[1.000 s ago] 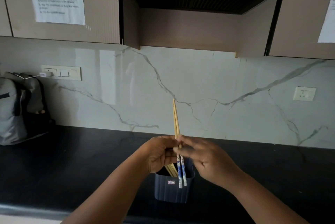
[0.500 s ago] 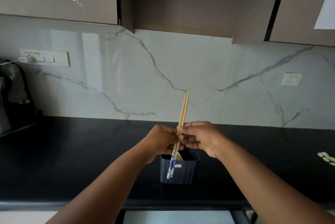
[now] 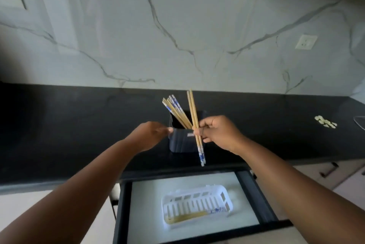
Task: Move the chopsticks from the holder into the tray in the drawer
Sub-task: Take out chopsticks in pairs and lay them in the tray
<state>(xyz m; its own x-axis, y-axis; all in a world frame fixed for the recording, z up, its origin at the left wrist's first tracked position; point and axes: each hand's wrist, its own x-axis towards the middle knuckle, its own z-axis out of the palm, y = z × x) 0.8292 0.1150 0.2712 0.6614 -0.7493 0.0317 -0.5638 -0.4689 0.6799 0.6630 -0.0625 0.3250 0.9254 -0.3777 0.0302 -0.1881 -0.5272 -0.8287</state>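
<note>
A dark blue holder [image 3: 182, 143] stands on the black counter with several chopsticks [image 3: 174, 110] leaning left out of it. My right hand [image 3: 217, 134] grips a pair of chopsticks [image 3: 194, 119] just right of the holder, their blue-patterned ends pointing down. My left hand [image 3: 152, 135] rests against the holder's left side with nothing in it. Below, the drawer stands open with a white slotted tray [image 3: 197, 201] inside. Chopsticks [image 3: 189, 216] lie along the tray's front.
The black counter [image 3: 79, 125] runs across the view under a marble backsplash. The open drawer's dark frame [image 3: 254, 194] juts out below the counter edge. Small pale objects [image 3: 325, 122] lie on the counter at right. A wall socket [image 3: 306, 41] sits on the backsplash.
My left hand has let go of the pair and dropped to the holder's side. My right hand alone now holds the pair. The view has tilted down, revealing the open drawer and tray.
</note>
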